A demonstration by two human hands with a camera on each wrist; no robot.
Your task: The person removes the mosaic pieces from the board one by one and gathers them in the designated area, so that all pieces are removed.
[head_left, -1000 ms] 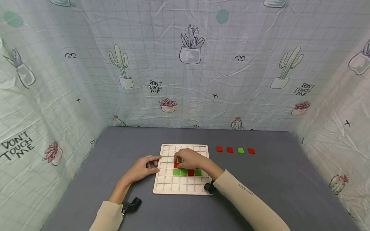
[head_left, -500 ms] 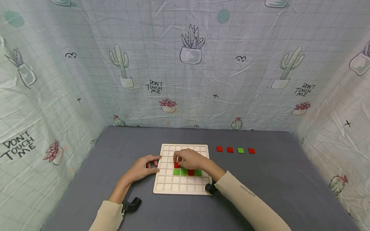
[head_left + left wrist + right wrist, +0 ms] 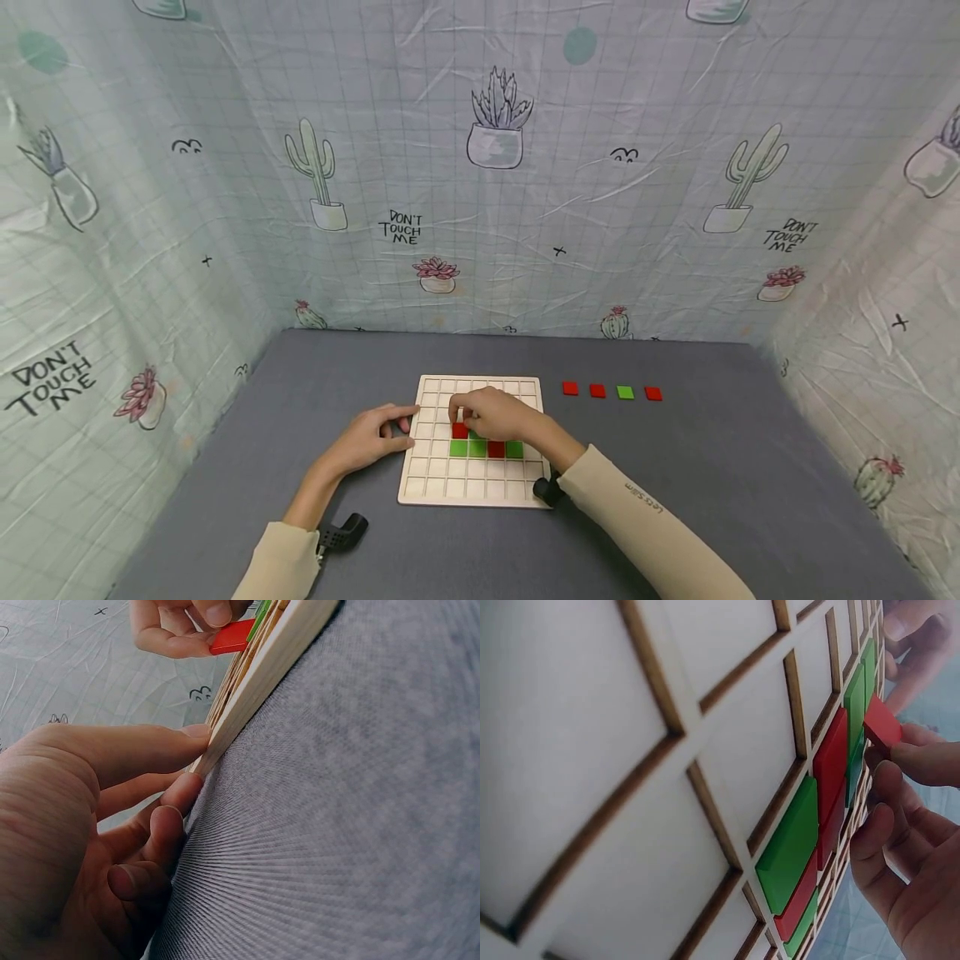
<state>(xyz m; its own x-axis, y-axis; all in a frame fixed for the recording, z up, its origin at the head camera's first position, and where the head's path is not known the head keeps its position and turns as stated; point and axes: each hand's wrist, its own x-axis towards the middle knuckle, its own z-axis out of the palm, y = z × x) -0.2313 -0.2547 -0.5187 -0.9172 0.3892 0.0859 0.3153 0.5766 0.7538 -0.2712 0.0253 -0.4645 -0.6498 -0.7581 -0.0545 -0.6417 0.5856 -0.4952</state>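
A pale wooden grid board lies on the dark grey table. My left hand rests at its left edge, index finger and thumb touching the side. Over the board, my right hand pinches a red square tile between thumb and finger. The right wrist view has this red tile tilted, with one edge down by the grid. On the near side of it runs a row of green, green, red and green tiles. Further red and green tiles fill cells beside that row, mostly hidden by my right hand in the head view.
Three red tiles and one green tile lie in a spaced line on the table, right of the board. A printed cloth hangs behind and along both sides. Each wrist wears a black camera.
Both hands stay nearly in place. The fingers of my right hand have shifted very slightly at the red tile, so more of it shows. The loose tiles have not moved.
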